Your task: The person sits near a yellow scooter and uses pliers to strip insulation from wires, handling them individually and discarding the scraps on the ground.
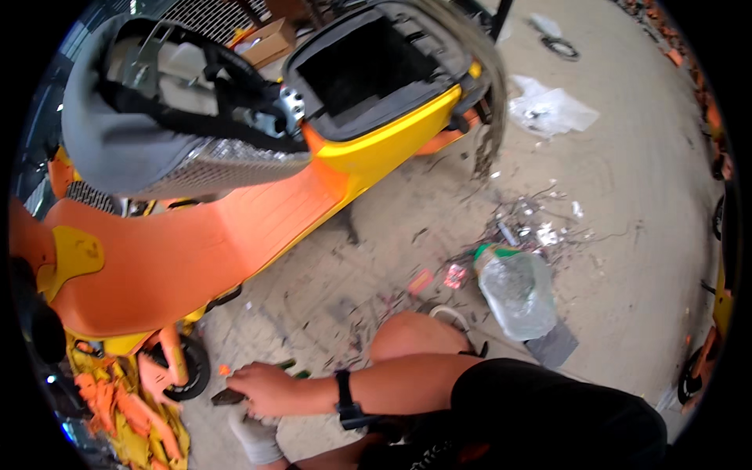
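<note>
My right hand (pixel 267 388), with a black watch on its wrist, grips dark-jawed pliers (pixel 228 398) with green handles. The jaws stick out to the left of the fingers. Just below is my left hand (pixel 255 437) in a white glove; its fingertips are partly hidden by the right hand, and whether it holds anything is unclear. Before me stands an orange and yellow scooter (pixel 158 270). Its grey seat (pixel 129 153) is tipped up on a metal hinge (pixel 292 108), beside a dark opening (pixel 370 64) in the body.
On the floor lie a clear plastic jug (pixel 520 296), a plastic bag (pixel 549 108) and scattered scraps (pixel 529 217). Broken orange and yellow panels (pixel 132 411) are heaped at lower left, near a small black wheel (pixel 191 367). A cardboard box (pixel 270 44) sits behind the scooter.
</note>
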`<action>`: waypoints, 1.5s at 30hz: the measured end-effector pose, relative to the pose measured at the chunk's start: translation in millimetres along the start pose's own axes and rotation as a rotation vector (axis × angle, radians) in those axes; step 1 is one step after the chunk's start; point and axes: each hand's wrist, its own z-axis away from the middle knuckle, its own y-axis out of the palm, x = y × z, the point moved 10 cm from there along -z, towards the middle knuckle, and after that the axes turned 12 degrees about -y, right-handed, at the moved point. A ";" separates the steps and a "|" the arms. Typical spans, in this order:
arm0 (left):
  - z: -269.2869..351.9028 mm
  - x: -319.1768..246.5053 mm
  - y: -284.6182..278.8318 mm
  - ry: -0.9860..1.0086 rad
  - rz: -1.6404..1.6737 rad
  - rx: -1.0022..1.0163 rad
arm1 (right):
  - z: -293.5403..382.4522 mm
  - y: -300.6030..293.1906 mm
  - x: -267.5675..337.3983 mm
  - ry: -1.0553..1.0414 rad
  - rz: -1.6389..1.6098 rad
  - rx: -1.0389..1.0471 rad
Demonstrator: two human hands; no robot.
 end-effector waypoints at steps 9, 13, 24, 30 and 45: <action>71.2 -83.5 73.8 0.704 -1.376 -0.937 | 0.3 15.0 -36.8 0.430 -0.183 0.002; 87.2 -75.6 74.6 0.861 -1.334 -1.054 | 39.0 79.0 -69.3 0.915 -0.871 -0.081; 72.8 -47.7 10.6 0.524 -0.575 -0.660 | 40.1 12.5 -14.6 0.470 -0.148 -0.062; 70.3 -19.1 16.0 0.419 -0.187 -0.487 | 20.0 1.3 58.9 0.092 0.349 0.209; 95.9 -49.3 39.9 0.747 -0.772 -0.595 | -15.4 33.7 131.6 -0.344 0.878 0.469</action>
